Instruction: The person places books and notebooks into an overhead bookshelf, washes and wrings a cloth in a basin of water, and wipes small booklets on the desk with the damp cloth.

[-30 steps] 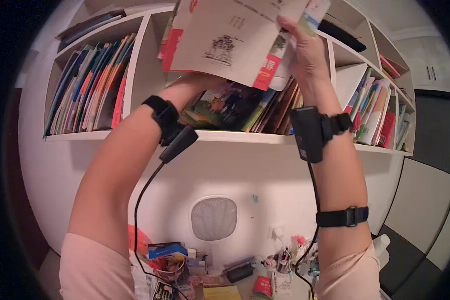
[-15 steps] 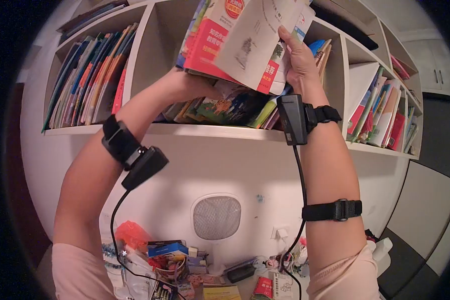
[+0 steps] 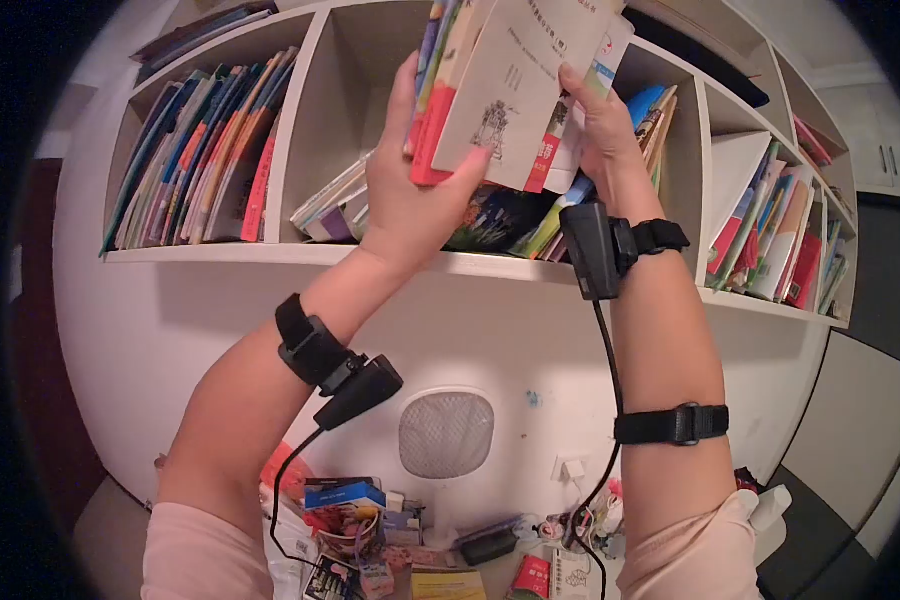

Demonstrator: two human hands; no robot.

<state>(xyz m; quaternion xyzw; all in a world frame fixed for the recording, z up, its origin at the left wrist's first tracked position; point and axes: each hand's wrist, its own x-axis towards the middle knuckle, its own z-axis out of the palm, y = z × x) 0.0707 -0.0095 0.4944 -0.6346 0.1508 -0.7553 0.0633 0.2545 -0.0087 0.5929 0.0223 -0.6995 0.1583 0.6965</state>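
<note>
A small stack of books (image 3: 515, 95) is held up in front of the middle shelf compartment. Its foremost page is white with a line drawing, and a red strip shows along the lower edges. My left hand (image 3: 410, 200) is closed around the stack's lower left side, with the thumb lying on the front page. On the right edge my right hand (image 3: 605, 130) grips the books, thumb in front, while its other fingers are mostly hidden. Behind the stack, more books (image 3: 505, 215) lie or lean in the compartment.
The white wall shelf (image 3: 450, 263) has upright books (image 3: 205, 150) at left and leaning books (image 3: 770, 220) at right. Below are a desk with a mesh-faced oval object (image 3: 446, 432), a black case (image 3: 490, 543) and a filled basket (image 3: 350, 535). Cables hang from both wrist-worn devices.
My left hand has moved from beneath the books to their left side, its thumb now on the front page. The lifted page now lies flatter over the red cover.
</note>
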